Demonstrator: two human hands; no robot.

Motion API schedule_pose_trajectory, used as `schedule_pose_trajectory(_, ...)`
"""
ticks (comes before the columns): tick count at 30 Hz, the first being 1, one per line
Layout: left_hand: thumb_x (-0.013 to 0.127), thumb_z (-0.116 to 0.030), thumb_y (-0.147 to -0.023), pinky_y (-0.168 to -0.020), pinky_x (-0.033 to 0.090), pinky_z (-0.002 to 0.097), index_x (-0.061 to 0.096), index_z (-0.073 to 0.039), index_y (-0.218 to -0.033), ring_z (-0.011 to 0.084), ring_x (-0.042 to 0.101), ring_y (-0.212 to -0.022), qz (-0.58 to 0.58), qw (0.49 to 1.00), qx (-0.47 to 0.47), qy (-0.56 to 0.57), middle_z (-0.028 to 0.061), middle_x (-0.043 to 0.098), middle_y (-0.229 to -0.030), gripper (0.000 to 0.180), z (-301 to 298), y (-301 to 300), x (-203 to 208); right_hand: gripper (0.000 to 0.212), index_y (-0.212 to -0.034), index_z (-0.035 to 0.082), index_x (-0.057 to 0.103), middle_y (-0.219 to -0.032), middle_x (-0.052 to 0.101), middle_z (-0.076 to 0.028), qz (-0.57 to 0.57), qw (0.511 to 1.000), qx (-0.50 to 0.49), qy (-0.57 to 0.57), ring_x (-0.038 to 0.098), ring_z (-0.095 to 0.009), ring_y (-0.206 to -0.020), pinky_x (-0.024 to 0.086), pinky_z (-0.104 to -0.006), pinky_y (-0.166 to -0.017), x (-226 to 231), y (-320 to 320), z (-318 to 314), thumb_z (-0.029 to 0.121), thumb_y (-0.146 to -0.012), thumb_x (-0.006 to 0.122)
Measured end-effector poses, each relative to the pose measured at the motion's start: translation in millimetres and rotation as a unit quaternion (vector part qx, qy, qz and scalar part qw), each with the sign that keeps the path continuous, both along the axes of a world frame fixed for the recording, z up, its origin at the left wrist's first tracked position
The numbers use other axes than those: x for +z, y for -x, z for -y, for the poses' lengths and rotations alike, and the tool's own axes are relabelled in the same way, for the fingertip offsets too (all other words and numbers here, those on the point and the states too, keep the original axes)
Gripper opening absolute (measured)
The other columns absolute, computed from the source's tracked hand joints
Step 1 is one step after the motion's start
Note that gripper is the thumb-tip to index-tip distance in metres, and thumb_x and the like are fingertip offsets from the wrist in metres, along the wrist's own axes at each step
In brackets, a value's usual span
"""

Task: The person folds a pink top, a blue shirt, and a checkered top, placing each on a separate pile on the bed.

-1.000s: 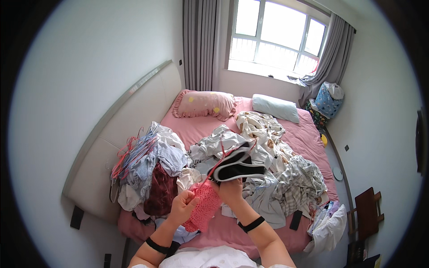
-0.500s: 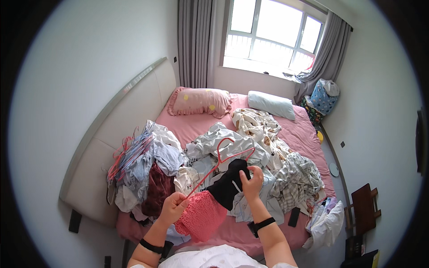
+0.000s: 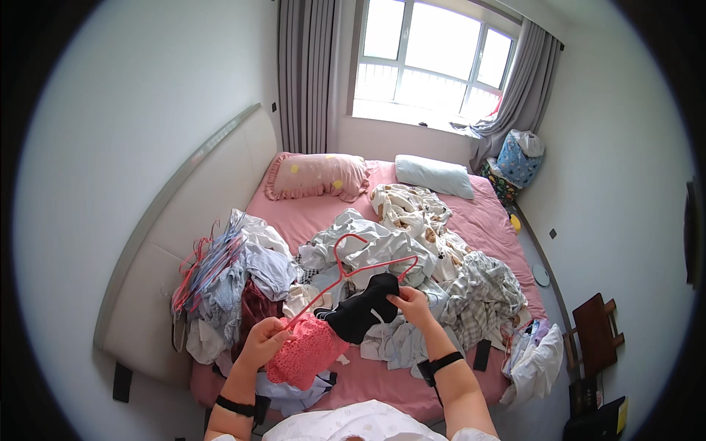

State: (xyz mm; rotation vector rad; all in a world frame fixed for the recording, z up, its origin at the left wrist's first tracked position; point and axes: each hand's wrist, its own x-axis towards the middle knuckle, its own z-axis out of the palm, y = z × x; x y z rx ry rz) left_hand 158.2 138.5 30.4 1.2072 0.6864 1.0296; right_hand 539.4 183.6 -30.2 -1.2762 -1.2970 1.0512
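Left hand — grip closed on the lower left end of a red hanger, fingers against a pink openwork garment.

Right hand — grip pinching the right edge of a black garment between thumb and fingers; whether it also touches the hanger cannot be told.

Red hanger: one, held tilted above the bed, hook uppermost, right end passing behind the black garment.

Black garment: one, between the hands, pale string on its front, left edge meeting the pink garment.

Pink garment: one, hanging below the left hand.

Bed: pink sheet, pale headboard at left. Upon it: a heap of clothes, partly checked, at right; a bunch of hangers over more clothing at left, dark red cloth beside it; a black phone-like object near the front edge; a frilled pink pillow and a pale blue pillow at the far end.
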Motion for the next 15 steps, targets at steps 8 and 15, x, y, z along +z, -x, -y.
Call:
schedule_pose_trajectory(8,0.057,-0.006,-0.088,-0.062,0.047,0.0186,0.055,-0.004,-0.093,0.0024,0.054,-0.063,0.033,0.999,0.0,0.041,0.0003,0.061,-0.077,0.006,-10,28,-22,0.025,-0.095,0.0,0.063,-0.065,0.058,-0.007,0.174,0.963,-0.202,-0.047,0.054,-0.017,-0.058,0.044,-0.0304,-0.057,17,-2,-6,0.018,-0.079,0.065)
schedule_pose_trajectory(15,0.058,-0.002,-0.086,-0.056,0.041,0.0149,0.054,-0.003,-0.093,0.0007,0.049,-0.061,-0.015,0.991,-0.115,0.061,-0.0033,0.056,-0.075,0.007,-42,-36,-43,0.035,-0.115,-0.002,0.053,-0.094,0.064,-0.008,0.019,0.991,-0.132,-0.021,0.06,-0.014,-0.084,0.048,-0.0271,-0.073,34,26,22,0.022,-0.089,0.056)
